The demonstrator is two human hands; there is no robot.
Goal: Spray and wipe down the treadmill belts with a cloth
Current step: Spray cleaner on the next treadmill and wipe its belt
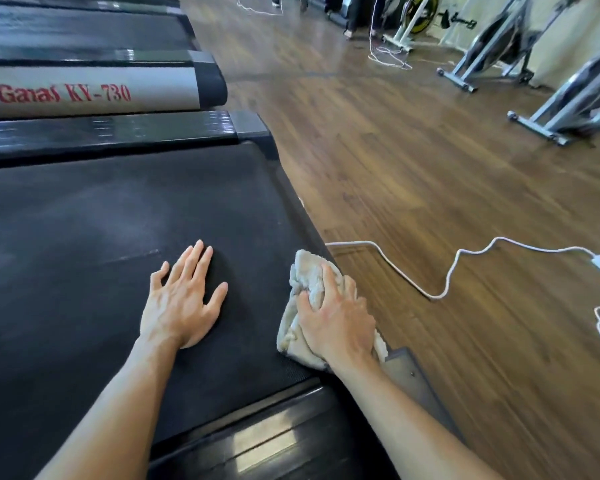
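**Cloth at the belt's edge**

The person is leaning over the black treadmill belt (118, 216) with both bare arms stretched forward. The left hand (182, 301) is lying flat on the belt, fingers straight and spread, its grip released and holding nothing. The right hand (336, 322) is pressing down on a crumpled beige cloth (307, 271), fingers curled into its folds, so that grip is grasping the cloth. The cloth is sitting at the belt's right edge, just beside the wooden floor (430, 168), and well apart from the left hand.

A glossy black side rail (257, 441) is running along the near edge of the belt, under the forearms. Beyond the belt, a neighbouring treadmill is showing a pale panel (84, 93) with red lettering reading "Ganas KY-730". On the floor to the right, a white cable (444, 282) is snaking away from the treadmill's edge. Farther off, exercise bikes (492, 46) on grey frames are standing along the far wall.
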